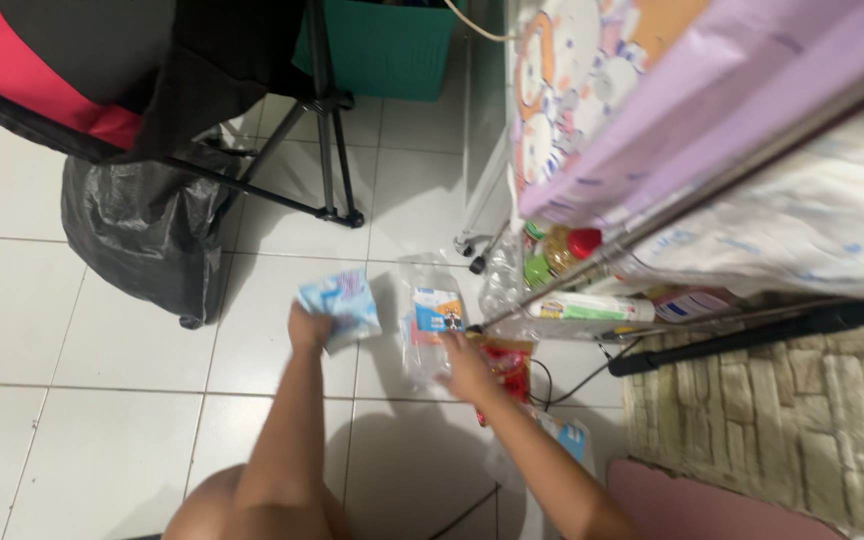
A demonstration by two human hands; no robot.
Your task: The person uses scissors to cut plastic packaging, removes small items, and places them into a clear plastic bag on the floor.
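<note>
Left hand clenched on crumpled blue wrapper; right hand gripping clear plastic packet; risk: slick packet slipping onto white floor tiles.

A single head-worn camera looks steeply down from above the person's own arms onto the white tiled floor. It sits well above both hands, fingers pointing away up-frame. No second view shares the scene.

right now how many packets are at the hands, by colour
light blue packet, held in the left hand: 1
clear packet with blue and orange label, at the right hand: 1
red packet, under the right hand: 1
total: 3
</note>
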